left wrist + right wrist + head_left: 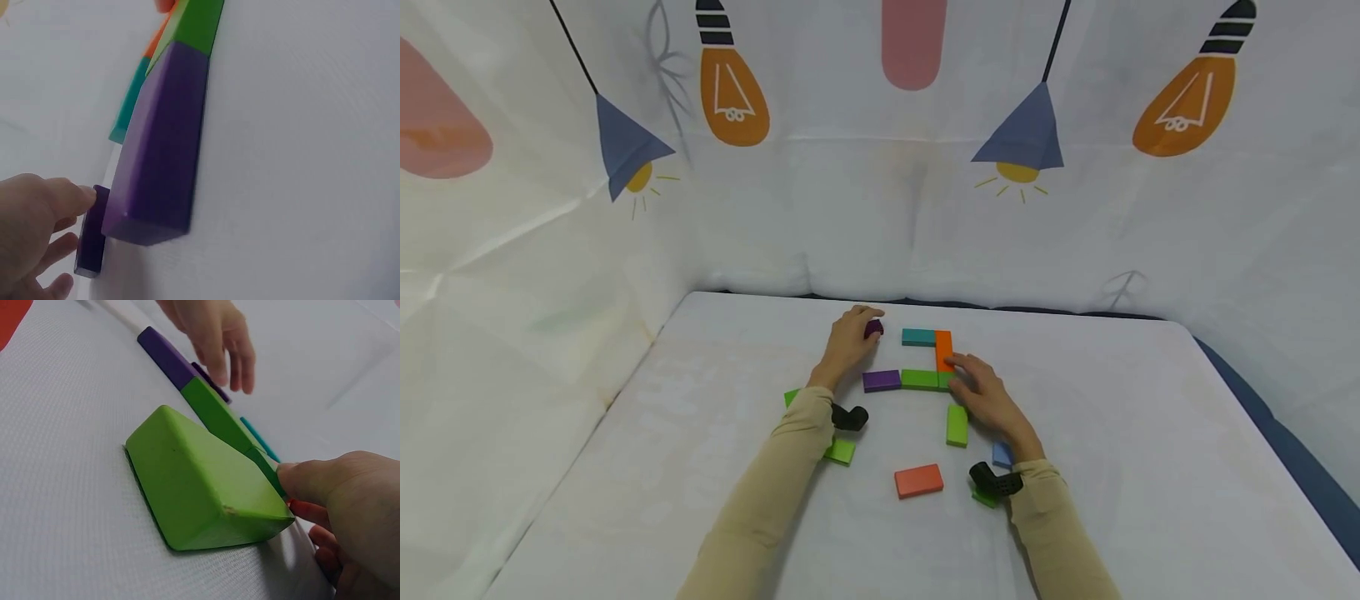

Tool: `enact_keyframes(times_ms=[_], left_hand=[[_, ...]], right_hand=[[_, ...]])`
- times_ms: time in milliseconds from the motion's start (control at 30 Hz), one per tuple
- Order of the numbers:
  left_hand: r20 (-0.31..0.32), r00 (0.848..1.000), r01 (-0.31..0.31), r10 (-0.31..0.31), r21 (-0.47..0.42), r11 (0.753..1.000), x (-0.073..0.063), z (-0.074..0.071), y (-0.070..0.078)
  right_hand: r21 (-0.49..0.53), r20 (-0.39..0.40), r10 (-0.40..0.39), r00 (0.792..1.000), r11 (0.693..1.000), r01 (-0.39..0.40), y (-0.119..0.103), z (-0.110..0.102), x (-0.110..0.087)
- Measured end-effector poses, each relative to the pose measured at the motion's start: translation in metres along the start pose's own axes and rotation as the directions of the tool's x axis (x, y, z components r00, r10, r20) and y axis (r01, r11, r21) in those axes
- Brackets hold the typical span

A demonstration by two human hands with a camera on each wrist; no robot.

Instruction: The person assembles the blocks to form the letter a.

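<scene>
My left hand (848,337) pinches a dark purple block (873,327) between thumb and fingers at the far side; the left wrist view shows the same dark purple block (92,234) beside the thumb. A teal block (918,337) meets the top of an orange block (943,351). Below them, a purple block (882,381), a green block (919,379) and a second green piece (945,381) form a row. My right hand (987,397) touches the right end of this arrangement, index finger at the orange block and thumb against the second green piece.
Nearer me lie a lime green block (957,426) and a coral block (919,481). A blue block (1002,454) and a green block (984,497) are partly covered by the right arm. Green blocks (841,452) show around the left forearm. A white curtain hangs behind the table.
</scene>
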State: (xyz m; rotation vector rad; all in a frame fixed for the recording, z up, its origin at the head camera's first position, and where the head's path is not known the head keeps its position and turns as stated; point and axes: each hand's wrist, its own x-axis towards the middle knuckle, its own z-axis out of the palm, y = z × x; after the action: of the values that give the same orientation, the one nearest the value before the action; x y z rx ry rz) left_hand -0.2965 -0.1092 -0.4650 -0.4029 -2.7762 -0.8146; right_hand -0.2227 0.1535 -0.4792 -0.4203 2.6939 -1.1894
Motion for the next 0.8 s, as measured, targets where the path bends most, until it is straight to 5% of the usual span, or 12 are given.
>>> enact_keyframes(times_ms=[300,533,800], left_hand=[[0.078,0.994,0.088,-0.079,-0.118,0.989,-0.015,0.001,-0.016],[0.045,0.999,0.015,-0.008,-0.148,0.989,-0.016,0.001,-0.022],[-0.006,1.0,-0.001,0.0,-0.174,0.985,-0.016,0.004,-0.023]], right_hand=[[0.003,0.004,-0.016,1.0,1.0,0.016,0.005,0.003,-0.001],[0.0,-0.011,0.005,1.0,1.0,-0.005,0.002,0.003,-0.002],[0.004,-0.005,0.018,1.0,1.0,-0.018,-0.001,0.0,-0.004]])
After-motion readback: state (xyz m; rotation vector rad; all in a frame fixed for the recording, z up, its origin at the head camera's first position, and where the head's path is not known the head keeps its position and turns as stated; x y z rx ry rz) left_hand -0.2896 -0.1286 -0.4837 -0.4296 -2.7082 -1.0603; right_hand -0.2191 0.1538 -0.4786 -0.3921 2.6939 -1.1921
